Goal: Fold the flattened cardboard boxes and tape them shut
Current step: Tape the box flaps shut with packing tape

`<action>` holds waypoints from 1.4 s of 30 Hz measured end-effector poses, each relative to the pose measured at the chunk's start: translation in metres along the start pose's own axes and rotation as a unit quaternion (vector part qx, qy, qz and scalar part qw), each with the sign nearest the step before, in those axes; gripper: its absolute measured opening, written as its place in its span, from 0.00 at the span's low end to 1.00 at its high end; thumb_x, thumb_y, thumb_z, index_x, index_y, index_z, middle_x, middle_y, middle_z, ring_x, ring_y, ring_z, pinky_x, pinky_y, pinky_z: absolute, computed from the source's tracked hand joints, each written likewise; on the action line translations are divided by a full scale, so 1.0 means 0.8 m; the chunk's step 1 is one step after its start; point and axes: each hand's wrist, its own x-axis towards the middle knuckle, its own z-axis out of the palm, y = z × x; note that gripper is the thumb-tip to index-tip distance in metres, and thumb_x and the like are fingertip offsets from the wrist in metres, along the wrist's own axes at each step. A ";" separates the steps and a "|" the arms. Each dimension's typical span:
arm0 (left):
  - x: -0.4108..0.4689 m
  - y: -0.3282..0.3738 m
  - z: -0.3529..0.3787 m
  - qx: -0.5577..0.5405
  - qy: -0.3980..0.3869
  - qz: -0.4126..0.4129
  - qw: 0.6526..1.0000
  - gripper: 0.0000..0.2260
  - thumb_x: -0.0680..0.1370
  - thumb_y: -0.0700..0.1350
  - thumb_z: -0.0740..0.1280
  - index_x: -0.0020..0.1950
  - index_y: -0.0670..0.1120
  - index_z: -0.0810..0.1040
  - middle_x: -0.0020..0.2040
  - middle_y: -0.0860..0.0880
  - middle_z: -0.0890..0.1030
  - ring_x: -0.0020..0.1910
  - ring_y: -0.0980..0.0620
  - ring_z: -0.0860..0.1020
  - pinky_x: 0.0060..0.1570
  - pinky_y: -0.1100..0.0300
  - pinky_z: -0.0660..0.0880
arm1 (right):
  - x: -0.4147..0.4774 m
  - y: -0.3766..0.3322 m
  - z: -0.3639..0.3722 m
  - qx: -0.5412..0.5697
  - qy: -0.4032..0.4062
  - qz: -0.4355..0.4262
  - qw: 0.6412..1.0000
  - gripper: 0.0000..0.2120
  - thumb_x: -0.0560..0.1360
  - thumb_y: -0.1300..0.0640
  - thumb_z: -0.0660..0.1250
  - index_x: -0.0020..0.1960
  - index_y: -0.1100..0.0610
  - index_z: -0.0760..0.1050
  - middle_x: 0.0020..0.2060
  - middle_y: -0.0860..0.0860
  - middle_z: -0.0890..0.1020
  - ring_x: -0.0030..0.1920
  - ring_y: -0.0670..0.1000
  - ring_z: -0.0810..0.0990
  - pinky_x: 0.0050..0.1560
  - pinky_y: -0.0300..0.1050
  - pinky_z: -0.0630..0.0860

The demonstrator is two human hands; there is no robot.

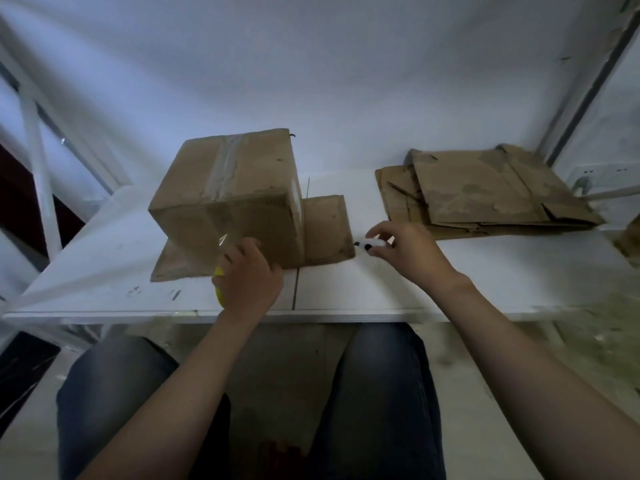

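Box: the box [225, 188] stands on the table [381, 289], left of the middle. A strip of tape [227, 164] runs over its top seam. One flap [327, 230] lies flat on the table at its right foot, and another at its left.
Left hand: our left hand [249, 275] is curled over a yellow roll [219, 285] against the near face of the box. A clear piece of tape shines just above the fingers. Most of the roll is hidden under the hand.
Right hand: our right hand [408, 251] pinches a small white cutter [370, 244] between thumb and fingers. Its dark tip points at the right flap, very near to it. We cannot tell if it touches.
Stack: the flat boxes wait in a stack [485, 192] at the right, well apart from the box.
Weight: we judge the box empty and light, so it will slide if we push it.
Stiffness: the walls are stiff, but the flaps bend easily at their creases. The board looks worn and may tear.
Tape: thin and sticky, so it can fold on itself when it is loose.
Where to hold: we think it best to press on a wall or a corner of the box, not on a flap, and to keep the tape tight while we cut it near the roll.
Risk: the blade is close to the fingers and to the board.
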 end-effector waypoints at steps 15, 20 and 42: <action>0.087 -0.114 -0.015 -0.431 -0.195 -0.162 0.866 0.08 0.82 0.51 0.63 0.57 0.51 0.78 0.49 0.53 0.77 0.51 0.49 0.76 0.59 0.49 0.75 | 0.091 -0.193 0.150 -0.105 -0.063 -0.222 0.967 0.09 0.76 0.54 0.73 0.56 0.50 0.81 0.51 0.46 0.82 0.48 0.42 0.75 0.51 0.41 0.78; 0.085 -0.129 -0.005 -0.462 -0.178 -0.135 0.858 0.07 0.81 0.48 0.66 0.46 0.58 0.82 0.48 0.55 0.81 0.54 0.50 0.78 0.63 0.45 0.74 | 0.109 -0.205 0.186 -0.137 -0.064 -0.268 0.952 0.09 0.73 0.60 0.74 0.53 0.54 0.84 0.45 0.51 0.81 0.44 0.54 0.79 0.44 0.50 0.77; 0.095 -0.135 -0.006 -0.457 -0.183 -0.110 0.863 0.10 0.80 0.47 0.68 0.40 0.58 0.82 0.40 0.65 0.78 0.41 0.63 0.77 0.47 0.60 0.75 | 0.106 -0.196 0.197 -0.190 -0.058 -0.252 0.947 0.10 0.72 0.63 0.75 0.52 0.54 0.85 0.43 0.54 0.80 0.46 0.57 0.80 0.42 0.48 0.75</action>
